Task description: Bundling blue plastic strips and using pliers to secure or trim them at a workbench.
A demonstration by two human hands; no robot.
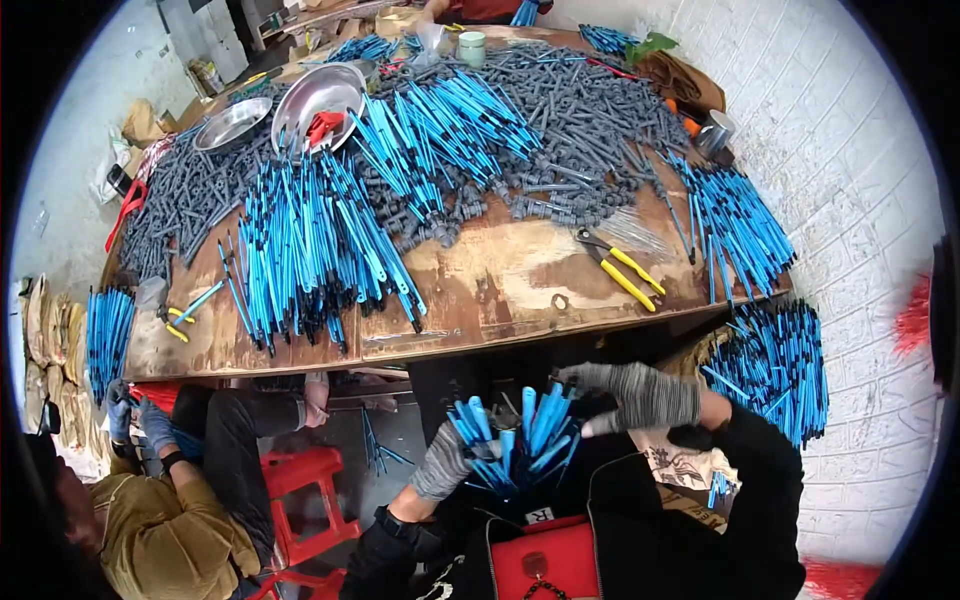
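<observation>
In front of my lap a fanned bundle of slim blue rods (540, 425) points up and away from me. My left hand (442, 462), in a grey knit glove, is closed around the bundle's left side. From the right, my right hand (632, 392), in a matching glove, grips its far right part, fingers behind and thumb on the near side. The rods partly hide the fingertips. Just beyond, the wooden table (500, 290) bears a big heap of blue rods with black ends (310, 250) and yellow-handled pliers (620, 270).
Grey plastic anchors (600, 110) cover the table's far part, around two metal bowls (318, 105). More blue rods stand stacked on the right (770, 370). At left a co-worker with gloved hands (150, 420) sits by a red stool (300, 500). A white brick wall (850, 200) rises at right.
</observation>
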